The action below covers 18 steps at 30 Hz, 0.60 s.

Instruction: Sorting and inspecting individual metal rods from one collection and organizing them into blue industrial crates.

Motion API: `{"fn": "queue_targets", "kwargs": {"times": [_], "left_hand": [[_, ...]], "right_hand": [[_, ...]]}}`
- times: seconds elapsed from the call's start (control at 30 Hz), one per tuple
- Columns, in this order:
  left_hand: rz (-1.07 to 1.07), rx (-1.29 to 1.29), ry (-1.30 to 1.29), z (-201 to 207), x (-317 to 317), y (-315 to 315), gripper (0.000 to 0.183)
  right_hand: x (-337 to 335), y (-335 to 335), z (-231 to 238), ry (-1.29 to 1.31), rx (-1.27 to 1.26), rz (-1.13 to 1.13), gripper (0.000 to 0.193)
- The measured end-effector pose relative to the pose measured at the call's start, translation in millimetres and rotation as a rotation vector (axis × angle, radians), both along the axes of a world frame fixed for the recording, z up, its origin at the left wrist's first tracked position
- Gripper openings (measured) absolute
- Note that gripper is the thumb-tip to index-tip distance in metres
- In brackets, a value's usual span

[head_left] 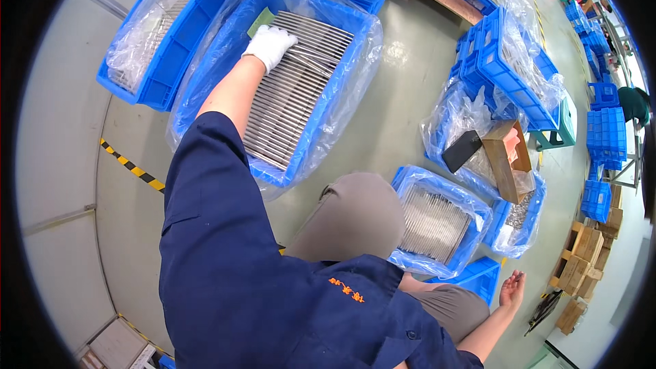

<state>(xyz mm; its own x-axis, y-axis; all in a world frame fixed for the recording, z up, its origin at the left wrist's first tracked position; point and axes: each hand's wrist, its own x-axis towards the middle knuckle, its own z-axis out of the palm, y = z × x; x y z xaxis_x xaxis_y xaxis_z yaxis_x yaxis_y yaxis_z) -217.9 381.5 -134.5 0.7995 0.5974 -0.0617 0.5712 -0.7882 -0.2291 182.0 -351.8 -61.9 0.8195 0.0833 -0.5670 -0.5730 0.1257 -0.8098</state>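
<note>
My left hand [271, 46], in a white glove, reaches into a large blue crate [372, 34] lined with clear plastic. Its fingers are closed on thin metal rods [316, 61], which lie aslant over the others. Below them, a layer of shiny metal rods [283, 113] lies side by side in rows. A piece of green material [260, 20] sits beside the glove at the crate's left side. My right hand [512, 290], bare, is held out at the lower right, away from the crates. Its fingers are loosely curled, and nothing shows in them.
A plastic-lined crate of rods [164, 17] stands at the left. To the right are a smaller crate of rods [434, 225], stacked blue crates [509, 61], a cardboard box [502, 164] and a black flat object [462, 151]. Wooden pallets [581, 260] lie farther right. My knee [362, 215] is between crates.
</note>
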Motion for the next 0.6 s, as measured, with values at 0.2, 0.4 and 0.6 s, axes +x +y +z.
{"fn": "queue_targets", "kwargs": {"times": [0.2, 0.4, 0.6], "left_hand": [[0.12, -0.055, -0.254, 2, -4, -20, 0.042], [0.113, -0.103, -0.329, -8, -9, -33, 0.049], [0.127, -0.077, -0.426, -14, -8, -42, 0.05]], "right_hand": [[-3, 23, 0, -0.025, -0.096, 0.002, 0.018], [-4, 38, 0, -0.037, -0.144, 0.061, 0.02], [-10, 46, 1, -0.067, -0.181, 0.09, 0.021]]}}
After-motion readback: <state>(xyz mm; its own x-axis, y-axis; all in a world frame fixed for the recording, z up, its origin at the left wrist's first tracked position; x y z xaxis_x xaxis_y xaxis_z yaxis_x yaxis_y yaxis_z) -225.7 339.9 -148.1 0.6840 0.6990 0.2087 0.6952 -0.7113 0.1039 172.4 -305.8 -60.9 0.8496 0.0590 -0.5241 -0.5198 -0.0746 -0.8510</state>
